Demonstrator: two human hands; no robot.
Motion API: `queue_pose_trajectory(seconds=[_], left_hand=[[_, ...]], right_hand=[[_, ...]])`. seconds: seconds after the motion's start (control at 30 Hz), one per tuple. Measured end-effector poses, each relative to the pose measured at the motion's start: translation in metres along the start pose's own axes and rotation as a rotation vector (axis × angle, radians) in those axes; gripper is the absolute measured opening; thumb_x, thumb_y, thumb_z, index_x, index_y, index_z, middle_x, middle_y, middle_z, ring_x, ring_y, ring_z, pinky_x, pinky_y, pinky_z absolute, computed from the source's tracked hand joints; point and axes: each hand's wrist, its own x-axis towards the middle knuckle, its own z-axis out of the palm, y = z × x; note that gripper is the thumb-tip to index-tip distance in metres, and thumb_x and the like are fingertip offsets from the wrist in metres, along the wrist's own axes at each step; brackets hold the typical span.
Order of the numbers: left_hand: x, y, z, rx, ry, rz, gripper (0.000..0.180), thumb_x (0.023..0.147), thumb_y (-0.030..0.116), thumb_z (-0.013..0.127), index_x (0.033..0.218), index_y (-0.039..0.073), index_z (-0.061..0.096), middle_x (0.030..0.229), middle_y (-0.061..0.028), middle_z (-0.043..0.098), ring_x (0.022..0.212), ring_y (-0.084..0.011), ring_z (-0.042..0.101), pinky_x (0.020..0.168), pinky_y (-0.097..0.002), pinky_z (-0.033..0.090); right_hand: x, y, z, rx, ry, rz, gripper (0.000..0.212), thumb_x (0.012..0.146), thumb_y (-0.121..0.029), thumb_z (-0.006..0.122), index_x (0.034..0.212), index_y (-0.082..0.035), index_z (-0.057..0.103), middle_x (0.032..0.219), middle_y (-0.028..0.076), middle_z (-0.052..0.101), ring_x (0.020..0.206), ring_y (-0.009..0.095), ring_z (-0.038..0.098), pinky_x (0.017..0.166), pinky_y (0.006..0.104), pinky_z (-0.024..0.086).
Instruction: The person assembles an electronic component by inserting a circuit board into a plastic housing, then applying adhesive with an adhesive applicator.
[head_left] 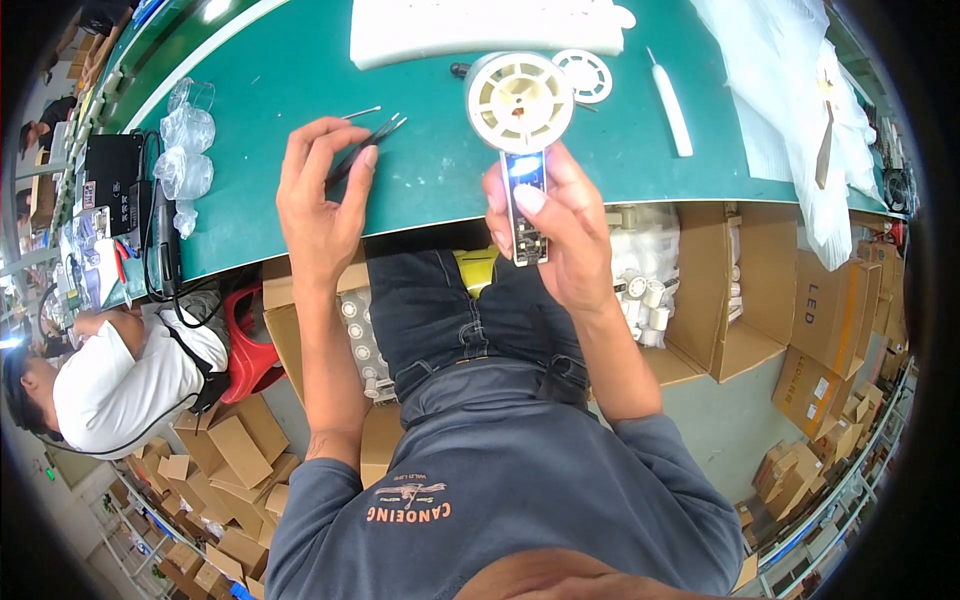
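My right hand point(567, 225) grips a small white handheld fan point(520, 103) upright at the table's front edge. Its round spoked head faces up, and its handle lies open, baring a narrow circuit board point(527, 215) with a bright bluish-white light near the top. My right thumb presses on that board. Over the table to the left, my left hand point(325, 190) holds dark tweezers point(378, 135) between thumb and fingers, tips pointing away from me. A thin metal rod point(362, 112) shows just beyond these fingers. Behind the fan head lies a loose white spoked disc point(583, 77).
White foam point(480, 35) lies at the far side of the green table point(430, 165). A white pen-shaped tool point(672, 110) and plastic sheeting point(790, 90) are to the right. Clear plastic cups point(187, 145) stand left. Cartons point(760, 290) with white parts sit below; a co-worker point(140, 370) sits left.
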Motion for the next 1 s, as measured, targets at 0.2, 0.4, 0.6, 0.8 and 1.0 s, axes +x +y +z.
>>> queue_pose_trajectory(seconds=[0.2, 0.4, 0.6, 0.8, 1.0], left_hand=[[0.0, 0.002, 0.0, -0.02, 0.002, -0.011, 0.018, 0.087, 0.009, 0.072, 0.103, 0.003, 0.07, 0.109, -0.0143, 0.065, 0.1, -0.0291, 0.064, 0.085, -0.0357, 0.051], [-0.004, 0.019, 0.004, -0.156, 0.101, 0.054, 0.039, 0.084, 0.005, 0.074, 0.12, 0.0, 0.062, 0.117, -0.0164, 0.062, 0.105, -0.0275, 0.064, 0.091, -0.037, 0.051], [-0.01, 0.076, 0.036, -1.284, -0.129, -0.342, 0.083, 0.085, 0.005, 0.075, 0.152, 0.001, 0.026, 0.139, -0.0205, 0.05, 0.129, -0.0287, 0.053, 0.104, -0.0379, 0.047], [-0.01, 0.071, 0.04, -1.48, -0.011, -0.553, 0.062, 0.093, 0.007, 0.068, 0.144, -0.001, 0.034, 0.13, -0.0229, 0.057, 0.113, -0.0392, 0.065, 0.091, -0.0453, 0.059], [-0.009, 0.07, 0.038, -1.31, -0.039, -0.531, 0.061, 0.096, 0.012, 0.064, 0.147, -0.002, 0.034, 0.134, -0.0272, 0.056, 0.117, -0.0375, 0.064, 0.09, -0.0448, 0.06]], right_hand=[[0.0, 0.0, 0.001, 0.022, -0.016, -0.007, 0.036, 0.097, -0.013, 0.056, 0.127, 0.003, 0.045, 0.098, 0.01, 0.059, 0.072, 0.01, 0.055, 0.061, 0.0234, 0.046], [-0.001, -0.001, 0.003, 0.009, -0.003, -0.007, 0.037, 0.098, -0.012, 0.054, 0.129, 0.003, 0.042, 0.097, 0.009, 0.058, 0.072, 0.011, 0.055, 0.061, 0.0233, 0.045], [-0.004, -0.003, 0.017, -0.025, -0.031, 0.056, 0.038, 0.101, -0.009, 0.051, 0.135, 0.002, 0.039, 0.103, 0.01, 0.06, 0.079, 0.011, 0.057, 0.066, 0.0245, 0.048], [0.002, -0.041, 0.003, -0.586, -0.028, 0.079, 0.026, 0.103, -0.016, 0.052, 0.108, 0.006, 0.065, 0.091, 0.008, 0.068, 0.078, 0.011, 0.064, 0.068, 0.0271, 0.053], [0.042, -0.092, -0.045, -1.505, 0.151, -0.539, 0.023, 0.086, 0.0, 0.065, 0.108, -0.004, 0.069, 0.103, 0.01, 0.071, 0.084, 0.027, 0.068, 0.075, 0.0346, 0.055]])
